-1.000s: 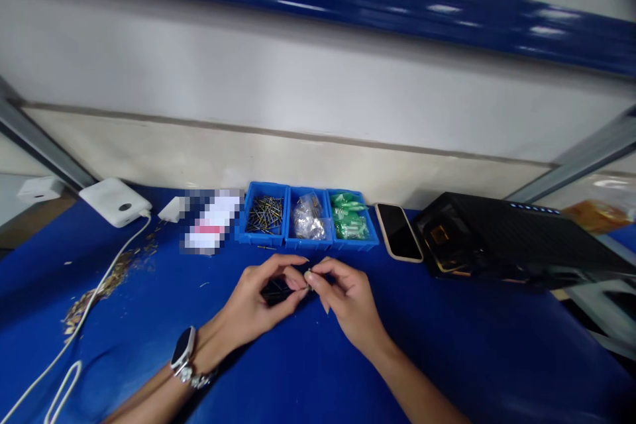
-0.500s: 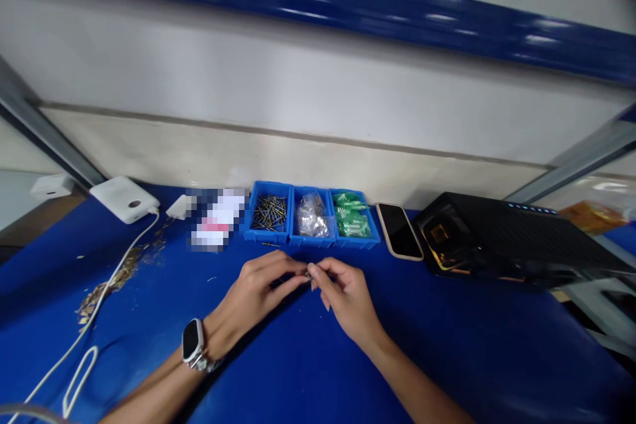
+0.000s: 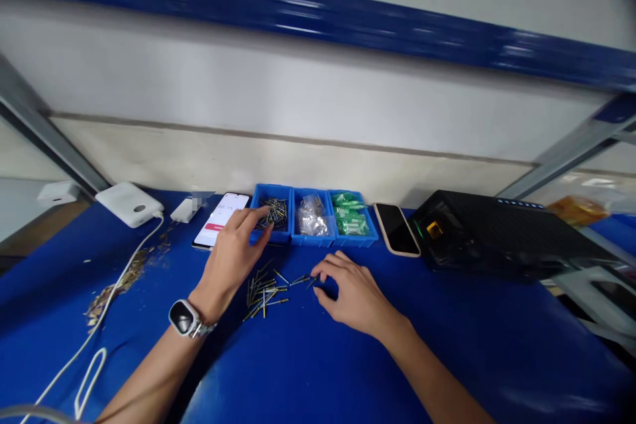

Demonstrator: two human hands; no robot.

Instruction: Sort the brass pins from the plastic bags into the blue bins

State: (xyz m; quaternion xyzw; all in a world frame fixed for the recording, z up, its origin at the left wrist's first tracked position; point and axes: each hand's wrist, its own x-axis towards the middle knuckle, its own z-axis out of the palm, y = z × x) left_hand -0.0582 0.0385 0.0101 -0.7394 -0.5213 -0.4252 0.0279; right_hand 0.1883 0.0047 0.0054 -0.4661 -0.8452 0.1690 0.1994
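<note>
My left hand (image 3: 233, 248), a watch on its wrist, reaches over the front left of a blue bin (image 3: 272, 189) of thin metal pins with brass-coloured ends. Its thumb and fingers are apart, the tips at the heap of pins (image 3: 274, 213); nothing shows held between them. Loose pins (image 3: 263, 291) lie scattered on the blue table in front of the bin. At their right edge, my right hand (image 3: 350, 288) hovers low with thumb and forefinger apart. A pin (image 3: 312, 281) lies by those fingertips, and I see no grip on it.
Two more blue bins hold clear plastic packets (image 3: 312, 215) and green packets (image 3: 350, 215). A lit phone (image 3: 218, 220) lies left, a dark phone (image 3: 396, 228) right. Beyond stands a black box (image 3: 497, 232). A white cable (image 3: 116, 271) crosses the left side near brown scraps (image 3: 109, 295).
Both hands were together over the table, pinching something small. Now they are apart: the left has moved up to the pin bin, the right has opened. Pins now lie scattered on the table.
</note>
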